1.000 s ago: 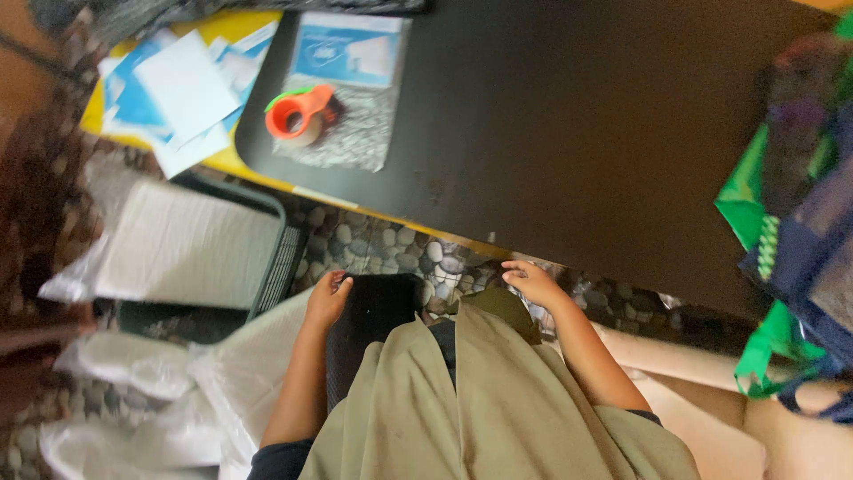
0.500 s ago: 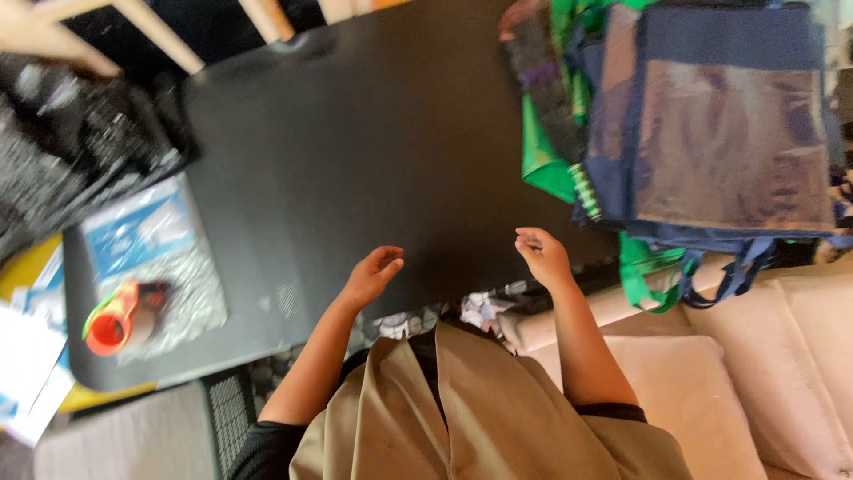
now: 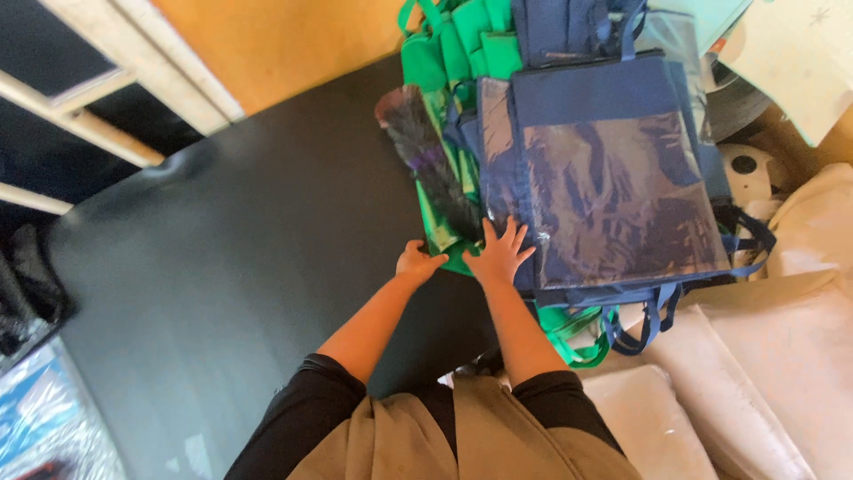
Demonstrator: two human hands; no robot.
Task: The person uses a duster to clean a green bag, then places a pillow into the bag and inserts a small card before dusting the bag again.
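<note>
A stack of flat bags lies on the far right part of a black table (image 3: 240, 258). On top is a navy bag with a clear plastic front (image 3: 613, 187), and green bags (image 3: 449, 44) lie under it. My right hand (image 3: 500, 253) rests flat, fingers spread, on the near left corner of the navy bag. Just beside it, my left hand (image 3: 418, 262) is curled on the near edge of a green bag (image 3: 444, 249). A dark feathery duster (image 3: 435, 164) lies across the green bags, just beyond both hands.
Pale wooden bars (image 3: 133, 80) and an orange wall (image 3: 293, 36) stand behind the table. Beige cushions (image 3: 755, 373) lie to the right. A clear plastic packet with blue print (image 3: 44, 427) lies at the lower left. Green and navy bag handles (image 3: 613, 329) hang over the table's edge.
The view has swung right, off the tape roll and packet. Both hands have moved forward from the table's near edge onto the stack of bags.
</note>
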